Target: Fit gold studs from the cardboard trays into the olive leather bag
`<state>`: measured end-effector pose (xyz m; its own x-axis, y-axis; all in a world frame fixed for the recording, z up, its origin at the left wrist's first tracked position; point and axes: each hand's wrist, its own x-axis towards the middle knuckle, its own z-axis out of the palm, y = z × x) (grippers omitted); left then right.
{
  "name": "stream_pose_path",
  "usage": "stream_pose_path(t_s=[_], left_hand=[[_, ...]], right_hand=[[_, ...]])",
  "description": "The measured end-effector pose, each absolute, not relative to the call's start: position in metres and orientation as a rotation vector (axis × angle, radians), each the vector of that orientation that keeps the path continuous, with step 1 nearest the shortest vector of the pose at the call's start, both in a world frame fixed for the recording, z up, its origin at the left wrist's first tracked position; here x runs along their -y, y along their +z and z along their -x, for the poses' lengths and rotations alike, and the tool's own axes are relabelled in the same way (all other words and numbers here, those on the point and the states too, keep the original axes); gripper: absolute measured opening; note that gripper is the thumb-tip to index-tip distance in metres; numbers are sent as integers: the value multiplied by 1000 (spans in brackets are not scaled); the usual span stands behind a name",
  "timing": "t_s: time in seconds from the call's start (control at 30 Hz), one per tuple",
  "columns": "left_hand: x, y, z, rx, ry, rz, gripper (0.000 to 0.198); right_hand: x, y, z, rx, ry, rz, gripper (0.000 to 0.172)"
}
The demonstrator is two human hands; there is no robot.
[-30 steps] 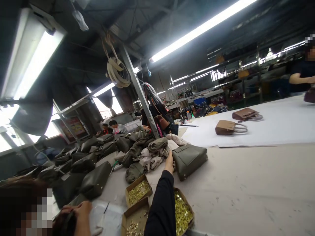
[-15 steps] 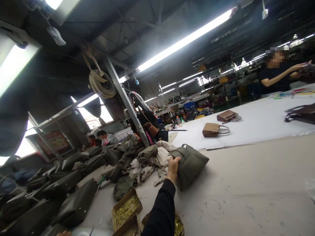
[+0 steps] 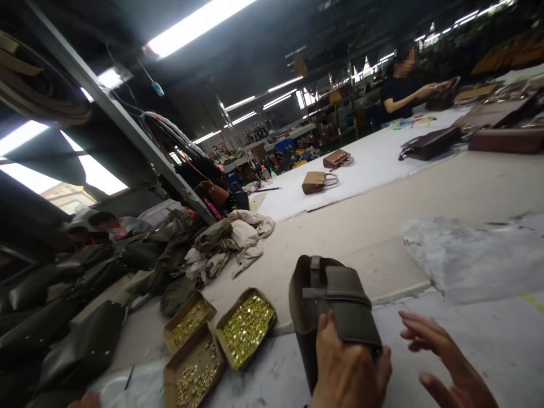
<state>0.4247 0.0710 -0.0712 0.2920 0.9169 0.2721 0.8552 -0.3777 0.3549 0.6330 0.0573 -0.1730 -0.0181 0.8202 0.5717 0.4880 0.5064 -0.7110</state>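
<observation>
An olive-green leather handbag stands upright on the work table right in front of me. My left hand grips its near side, thumb on the front flap. My right hand hovers just to the right of the bag with fingers spread, and it holds nothing. To the left of the bag lie three open cardboard boxes of small brass fittings.
Several dark olive bags and a heap of cloth crowd the table's left. A clear plastic sheet lies at the right. Tan handbags and dark brown bags rest farther back, where a person works.
My left hand took hold of the olive handbag by the cloth heap and drew it close to me. My right hand has come into view. The view swung right and down.
</observation>
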Motion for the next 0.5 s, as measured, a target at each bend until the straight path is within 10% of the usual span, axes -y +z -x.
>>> stream_pose_path(t_s=[0.27,0.5], left_hand=[[-40,-53,-410,-1314,239,-2678,34],[-7,-42,-369,-1427,283,-2612,33]], right_hand=[[-60,-60,-591,2165,381,758,82],[-79,-98,-583,2091,512,914,55]])
